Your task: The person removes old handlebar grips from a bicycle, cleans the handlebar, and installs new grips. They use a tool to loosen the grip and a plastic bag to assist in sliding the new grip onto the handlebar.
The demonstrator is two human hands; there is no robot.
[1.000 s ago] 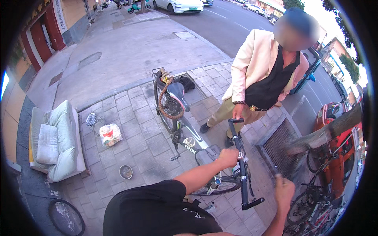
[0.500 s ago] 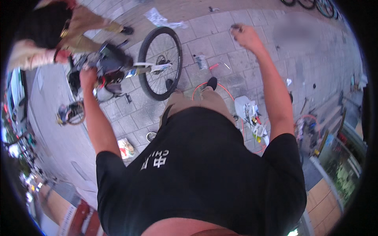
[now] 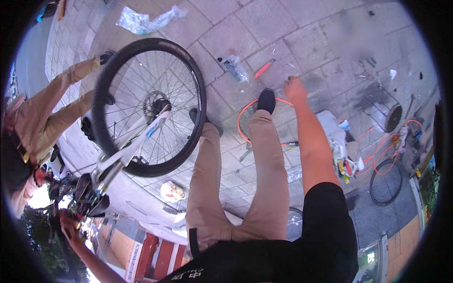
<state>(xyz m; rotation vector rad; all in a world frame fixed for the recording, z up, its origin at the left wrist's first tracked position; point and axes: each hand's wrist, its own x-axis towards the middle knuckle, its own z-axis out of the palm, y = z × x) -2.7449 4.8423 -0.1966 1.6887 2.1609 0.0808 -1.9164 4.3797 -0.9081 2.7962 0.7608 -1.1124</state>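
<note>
A bicycle with a large front wheel [image 3: 194, 78] and a white fork [image 3: 128, 146] fills the left side. Its handlebar area is small and dark at the lower left. There my left hand [image 3: 70, 226] is closed around what looks like the handlebar; part of the grip is hidden. My right hand [image 3: 296, 90] is held out over the paving with curled fingers. Whether anything is inside them cannot be seen. Closest to it in the picture are a red-handled tool [image 3: 264, 69] and an orange hose [image 3: 241, 115] by my right shoe.
Another person in khaki trousers [image 3: 61, 89] stands at the left, a hand [image 3: 41, 176] close to the bicycle. Plastic wrap [image 3: 141, 21] and a clear packet [image 3: 236, 68] lie ahead. On the right are a tray of tools [image 3: 332, 134], a round container [image 3: 393, 118] and a loose tyre [image 3: 373, 188].
The bicycle's front end has risen and swung closer, its wheel now much larger in view. My left hand has moved down the picture with it; my right hand is lower too. The view has shifted.
</note>
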